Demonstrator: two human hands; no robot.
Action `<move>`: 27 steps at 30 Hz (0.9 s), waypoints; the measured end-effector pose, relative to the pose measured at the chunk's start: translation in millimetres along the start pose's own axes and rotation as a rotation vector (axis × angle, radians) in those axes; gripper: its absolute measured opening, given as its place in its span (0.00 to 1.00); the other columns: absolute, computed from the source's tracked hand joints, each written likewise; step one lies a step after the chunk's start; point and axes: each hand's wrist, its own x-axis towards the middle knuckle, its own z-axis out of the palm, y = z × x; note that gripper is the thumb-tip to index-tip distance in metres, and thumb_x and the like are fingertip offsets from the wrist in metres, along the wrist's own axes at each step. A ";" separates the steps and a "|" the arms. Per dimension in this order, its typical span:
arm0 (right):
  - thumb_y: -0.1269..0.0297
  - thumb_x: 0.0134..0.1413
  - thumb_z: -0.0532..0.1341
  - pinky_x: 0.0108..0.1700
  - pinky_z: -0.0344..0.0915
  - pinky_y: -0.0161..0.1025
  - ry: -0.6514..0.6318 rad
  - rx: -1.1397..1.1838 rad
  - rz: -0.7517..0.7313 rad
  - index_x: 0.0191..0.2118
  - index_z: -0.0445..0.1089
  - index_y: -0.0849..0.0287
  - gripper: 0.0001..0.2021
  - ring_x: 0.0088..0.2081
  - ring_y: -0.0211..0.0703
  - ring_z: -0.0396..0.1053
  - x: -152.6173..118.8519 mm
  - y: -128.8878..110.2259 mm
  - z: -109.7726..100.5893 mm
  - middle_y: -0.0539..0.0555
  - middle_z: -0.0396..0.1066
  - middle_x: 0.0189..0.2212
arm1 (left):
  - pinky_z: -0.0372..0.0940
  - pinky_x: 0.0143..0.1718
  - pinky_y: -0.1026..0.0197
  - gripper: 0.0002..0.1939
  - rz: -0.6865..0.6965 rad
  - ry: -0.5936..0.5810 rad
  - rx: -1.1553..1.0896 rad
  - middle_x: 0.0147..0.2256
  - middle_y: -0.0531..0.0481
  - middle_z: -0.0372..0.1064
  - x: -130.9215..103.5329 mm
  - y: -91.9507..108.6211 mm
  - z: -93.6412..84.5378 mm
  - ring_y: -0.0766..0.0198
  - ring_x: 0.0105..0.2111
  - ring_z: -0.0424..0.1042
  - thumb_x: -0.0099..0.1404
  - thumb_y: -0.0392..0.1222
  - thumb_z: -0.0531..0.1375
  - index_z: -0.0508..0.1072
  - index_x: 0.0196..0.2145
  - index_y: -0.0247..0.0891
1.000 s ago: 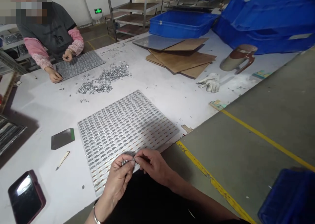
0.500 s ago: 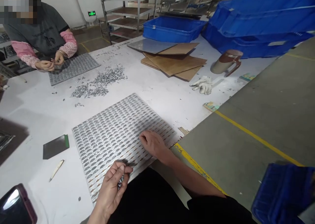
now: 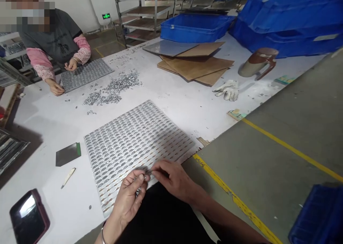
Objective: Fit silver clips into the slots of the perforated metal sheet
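Reference: silver rectangular sheet (image 3: 171,149) bearing rows of grey ovals. A hand can pass over the white tabletop (image 3: 184,99) between its far corner and flat brown boards (image 3: 198,68). Obstructions: loose grey heap (image 3: 124,82) beyond it; left hand (image 3: 131,192), right hand (image 3: 175,181) at its near edge.

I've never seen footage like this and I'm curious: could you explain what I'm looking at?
There is no machine here: a person works with two bare hands. Every picture comes from one camera worn on that person's head, looking forward and down.

On the white table lies a flat plate with rows of dark ovals. The left hand holds small grey pieces. The right hand has its fingers close to the left's; what they pinch is too small to tell.

Farther off are a loose heap of similar pieces, a glove and a mug. A co-worker sits across the table.
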 end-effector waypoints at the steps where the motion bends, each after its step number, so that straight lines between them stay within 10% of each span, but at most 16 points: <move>1: 0.66 0.63 0.57 0.38 0.66 0.35 -0.026 0.030 0.000 0.37 0.69 0.55 0.05 0.34 0.40 0.70 -3.8 -2.4 2.3 0.51 0.73 0.31 | 0.43 0.13 0.74 0.11 0.011 -0.017 0.006 0.28 0.49 0.72 2.0 -1.4 3.5 0.76 0.18 0.58 0.57 0.43 0.70 0.73 0.31 0.35; 12: 0.64 0.62 0.58 0.37 0.66 0.35 0.052 0.169 0.022 0.37 0.70 0.57 0.05 0.32 0.39 0.70 -1.6 -4.5 25.4 0.51 0.72 0.30 | 0.38 0.14 0.71 0.17 0.056 -0.003 0.100 0.15 0.62 0.53 10.5 -2.6 11.6 0.77 0.14 0.45 0.58 0.51 0.68 0.69 0.28 0.36; 21: 0.64 0.59 0.59 0.26 0.62 0.31 -0.052 0.311 0.367 0.32 0.71 0.59 0.07 0.22 0.35 0.66 1.2 -8.9 28.8 0.46 0.68 0.21 | 0.39 0.15 0.72 0.16 0.148 0.073 0.180 0.15 0.63 0.53 7.3 -1.9 6.1 0.78 0.15 0.44 0.53 0.48 0.72 0.72 0.30 0.37; 27: 0.66 0.62 0.56 0.32 0.63 0.32 -0.071 0.111 0.261 0.32 0.67 0.58 0.07 0.26 0.37 0.68 12.3 3.7 7.8 0.47 0.69 0.23 | 0.49 0.17 0.73 0.11 0.088 0.072 0.011 0.23 0.55 0.67 8.7 -1.5 8.6 0.76 0.19 0.56 0.57 0.43 0.70 0.75 0.34 0.36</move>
